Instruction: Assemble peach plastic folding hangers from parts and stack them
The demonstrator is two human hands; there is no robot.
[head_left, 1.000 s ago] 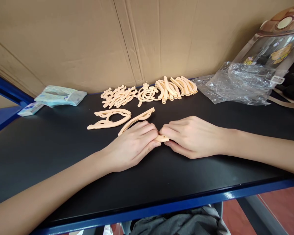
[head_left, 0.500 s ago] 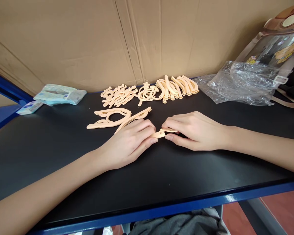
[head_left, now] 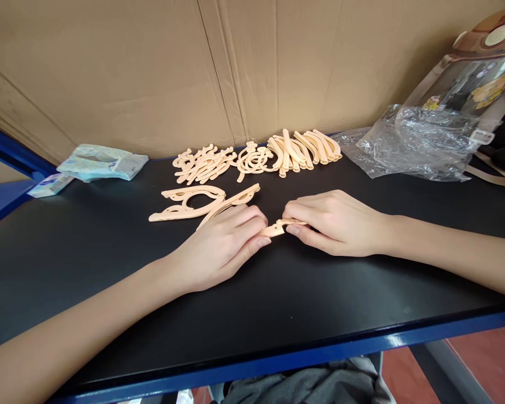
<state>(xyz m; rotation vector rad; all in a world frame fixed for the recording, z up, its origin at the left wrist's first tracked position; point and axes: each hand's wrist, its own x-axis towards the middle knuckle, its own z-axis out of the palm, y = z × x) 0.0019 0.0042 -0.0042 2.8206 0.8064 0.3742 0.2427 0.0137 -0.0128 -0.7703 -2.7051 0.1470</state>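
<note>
My left hand (head_left: 225, 244) is closed round a peach plastic hanger arm (head_left: 273, 230), whose holed end sticks out past the thumb. Pinched in my right hand (head_left: 334, 224) is a thin peach hanger piece (head_left: 293, 222); its far part is hidden under the fingers. The two pieces meet, or nearly so, between my hands. Just beyond my left hand lie folding hangers: one (head_left: 189, 210) with a round opening, and another (head_left: 235, 201) partly covered by my fingers.
Behind them lie a pile of peach hooked pieces (head_left: 206, 164), some ring-shaped pieces (head_left: 253, 160) and a row of curved arms (head_left: 305, 151). A tissue pack (head_left: 103, 163) is at left. Clear plastic bags (head_left: 421, 143) and a bottle (head_left: 467, 84) stand right, before a cardboard wall (head_left: 151, 73).
My right hand has shifted slightly right and up with its piece. My left hand and the things on the table stay put.
</note>
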